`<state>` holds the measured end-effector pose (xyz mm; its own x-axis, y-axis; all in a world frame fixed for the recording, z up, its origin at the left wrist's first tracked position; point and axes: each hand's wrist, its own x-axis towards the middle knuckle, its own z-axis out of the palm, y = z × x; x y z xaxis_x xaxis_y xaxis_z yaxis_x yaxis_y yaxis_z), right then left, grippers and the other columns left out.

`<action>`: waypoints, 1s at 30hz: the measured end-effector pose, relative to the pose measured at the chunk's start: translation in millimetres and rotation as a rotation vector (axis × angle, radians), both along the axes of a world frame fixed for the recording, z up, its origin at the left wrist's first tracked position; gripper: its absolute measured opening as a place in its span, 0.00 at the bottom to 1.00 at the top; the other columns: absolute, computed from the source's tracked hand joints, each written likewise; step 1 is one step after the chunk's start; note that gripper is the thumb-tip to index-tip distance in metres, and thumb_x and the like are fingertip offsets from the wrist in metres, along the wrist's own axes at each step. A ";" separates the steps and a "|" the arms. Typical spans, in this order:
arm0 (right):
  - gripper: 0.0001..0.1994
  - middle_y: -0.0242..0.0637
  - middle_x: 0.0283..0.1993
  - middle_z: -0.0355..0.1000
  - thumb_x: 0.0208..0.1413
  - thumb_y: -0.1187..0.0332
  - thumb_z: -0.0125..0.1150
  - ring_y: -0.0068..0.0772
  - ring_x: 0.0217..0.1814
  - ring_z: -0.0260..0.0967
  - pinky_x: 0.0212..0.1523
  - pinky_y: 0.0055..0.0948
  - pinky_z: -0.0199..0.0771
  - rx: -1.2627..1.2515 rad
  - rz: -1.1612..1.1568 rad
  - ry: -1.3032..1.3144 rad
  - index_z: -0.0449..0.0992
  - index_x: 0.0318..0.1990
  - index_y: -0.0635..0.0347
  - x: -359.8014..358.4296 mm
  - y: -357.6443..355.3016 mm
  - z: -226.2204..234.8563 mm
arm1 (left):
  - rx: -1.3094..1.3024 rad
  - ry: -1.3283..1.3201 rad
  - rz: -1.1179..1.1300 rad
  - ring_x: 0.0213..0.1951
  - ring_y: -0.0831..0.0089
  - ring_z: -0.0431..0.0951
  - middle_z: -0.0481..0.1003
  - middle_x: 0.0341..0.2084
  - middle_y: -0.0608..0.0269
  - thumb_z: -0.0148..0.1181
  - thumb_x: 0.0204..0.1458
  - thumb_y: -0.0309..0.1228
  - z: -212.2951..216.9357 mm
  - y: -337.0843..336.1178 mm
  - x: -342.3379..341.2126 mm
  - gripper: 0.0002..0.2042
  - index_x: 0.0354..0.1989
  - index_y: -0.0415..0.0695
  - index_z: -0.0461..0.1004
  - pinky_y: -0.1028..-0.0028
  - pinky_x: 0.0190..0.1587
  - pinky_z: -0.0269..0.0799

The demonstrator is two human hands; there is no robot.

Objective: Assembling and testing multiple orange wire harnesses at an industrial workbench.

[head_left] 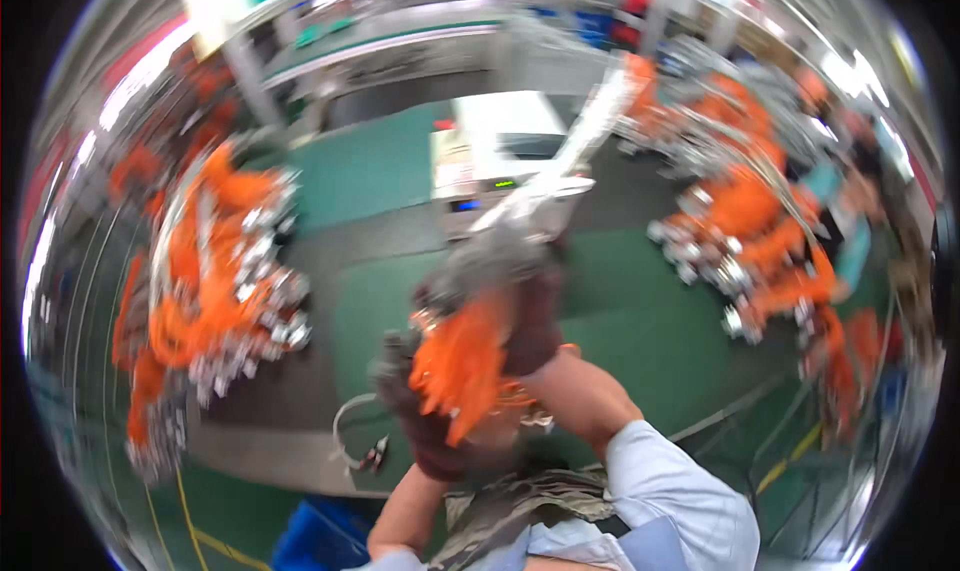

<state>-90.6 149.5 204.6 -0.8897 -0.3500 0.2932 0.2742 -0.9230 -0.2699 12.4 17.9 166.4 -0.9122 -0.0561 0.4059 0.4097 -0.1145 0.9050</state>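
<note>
My two hands, in dark red gloves with grey fingers, are together in front of my body and smeared by motion. Between them hangs a bundle of orange cables (460,366), its pale length (555,176) slanting up to the far right over a white box device. My right hand (525,306) closes round the upper part of the bundle. Lower down, my left hand (430,411) grips the orange end from the left side. Small shiny metal ends (535,416) show just below the bundle. Blur hides the exact finger positions.
The white device (510,131) with a small green-lit display stands on the green-matted table (640,311). Heaps of orange cables with silvery ends lie at left (215,271) and right (750,211). A thin lead (345,426) curls near the front edge. Below is a blue bin (320,536).
</note>
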 end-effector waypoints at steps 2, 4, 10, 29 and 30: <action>0.27 0.43 0.57 0.76 0.70 0.44 0.60 0.45 0.58 0.77 0.63 0.54 0.78 -0.120 0.019 0.110 0.70 0.64 0.54 -0.1 3.3 -1.5 | 0.046 -0.041 0.031 0.72 0.59 0.67 0.65 0.73 0.53 0.58 0.66 0.46 -5.9 22.9 -15.4 0.37 0.78 0.40 0.56 0.56 0.77 0.60; 0.27 0.43 0.52 0.77 0.69 0.48 0.63 0.45 0.53 0.79 0.60 0.53 0.80 -0.015 0.002 0.161 0.70 0.65 0.55 9.3 22.8 -3.7 | 0.068 -0.098 0.029 0.72 0.61 0.67 0.66 0.73 0.55 0.53 0.69 0.49 -10.5 40.0 -19.1 0.34 0.77 0.41 0.58 0.56 0.77 0.59; 0.18 0.41 0.44 0.78 0.68 0.59 0.65 0.41 0.46 0.81 0.51 0.47 0.84 0.084 -0.137 -0.074 0.74 0.58 0.60 78.3 81.6 33.2 | -0.163 -0.083 -0.153 0.73 0.62 0.66 0.65 0.73 0.57 0.57 0.66 0.48 -10.4 84.2 -10.0 0.36 0.77 0.44 0.57 0.57 0.78 0.56; 0.18 0.33 0.33 0.73 0.72 0.57 0.56 0.32 0.34 0.75 0.43 0.39 0.80 0.574 -1.019 0.114 0.72 0.59 0.59 96.1 336.2 93.6 | -0.309 -0.198 -0.250 0.70 0.46 0.71 0.67 0.71 0.42 0.67 0.62 0.34 -78.5 81.1 -31.2 0.40 0.79 0.36 0.53 0.51 0.72 0.66; 0.18 0.32 0.33 0.72 0.72 0.56 0.56 0.32 0.34 0.75 0.43 0.39 0.80 0.592 -1.008 0.050 0.72 0.59 0.59 80.0 348.1 83.9 | -0.412 -0.100 -0.280 0.69 0.46 0.72 0.70 0.69 0.41 0.66 0.62 0.33 -90.6 101.4 -20.6 0.38 0.78 0.36 0.55 0.52 0.70 0.68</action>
